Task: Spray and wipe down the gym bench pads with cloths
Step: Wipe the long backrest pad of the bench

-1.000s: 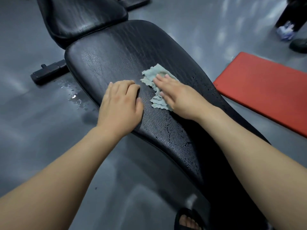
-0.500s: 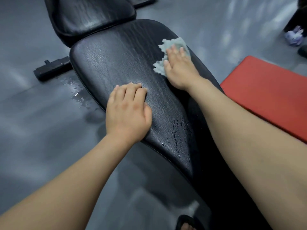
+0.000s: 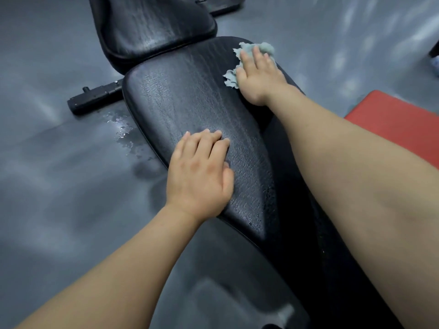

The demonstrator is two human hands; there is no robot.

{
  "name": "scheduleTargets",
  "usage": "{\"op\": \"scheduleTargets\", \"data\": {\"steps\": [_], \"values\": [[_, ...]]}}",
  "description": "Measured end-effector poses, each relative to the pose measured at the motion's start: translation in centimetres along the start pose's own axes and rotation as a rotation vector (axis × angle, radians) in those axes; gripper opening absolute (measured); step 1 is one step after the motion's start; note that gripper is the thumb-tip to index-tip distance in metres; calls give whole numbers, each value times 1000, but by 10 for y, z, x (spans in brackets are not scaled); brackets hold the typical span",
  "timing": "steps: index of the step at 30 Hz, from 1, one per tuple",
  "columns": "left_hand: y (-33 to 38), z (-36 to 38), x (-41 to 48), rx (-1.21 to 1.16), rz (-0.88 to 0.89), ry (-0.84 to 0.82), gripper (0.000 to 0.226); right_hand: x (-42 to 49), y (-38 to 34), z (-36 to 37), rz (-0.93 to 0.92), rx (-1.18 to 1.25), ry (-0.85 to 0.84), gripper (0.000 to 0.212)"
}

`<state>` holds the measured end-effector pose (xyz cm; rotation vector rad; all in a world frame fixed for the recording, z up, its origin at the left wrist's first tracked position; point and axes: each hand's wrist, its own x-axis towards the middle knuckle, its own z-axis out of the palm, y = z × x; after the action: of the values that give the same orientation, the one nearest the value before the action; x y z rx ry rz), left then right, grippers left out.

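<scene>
A long black bench pad runs from the bottom right up to the middle of the view. A second black pad sits beyond its far end. My right hand presses a pale grey-green cloth flat against the far right corner of the long pad, fingers straight. My left hand rests palm down on the pad's left edge and holds nothing. Water droplets bead on the pad near its lower right side.
A black frame foot sticks out on the grey floor left of the bench, with a small puddle beside it. A red mat lies on the floor at the right. Another frame foot shows at the top.
My right hand has slid the cloth from the middle of the pad up to its far right corner. My left hand has stayed on the pad's left edge.
</scene>
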<state>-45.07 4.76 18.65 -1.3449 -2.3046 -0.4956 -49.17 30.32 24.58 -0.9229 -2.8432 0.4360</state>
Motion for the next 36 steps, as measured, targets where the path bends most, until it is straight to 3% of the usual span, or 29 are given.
{"op": "scheduleTargets", "data": {"steps": [17,25,36], "values": [[1,1,-3,10,-15,42,39,-99,94,11,403,38,-5,68],[-1,1,-3,8,-3,46,40,-161,121,20,461,98,-37,67],[0,3,-2,27,-4,47,41,-250,145,40,377,8,-58,70]]}}
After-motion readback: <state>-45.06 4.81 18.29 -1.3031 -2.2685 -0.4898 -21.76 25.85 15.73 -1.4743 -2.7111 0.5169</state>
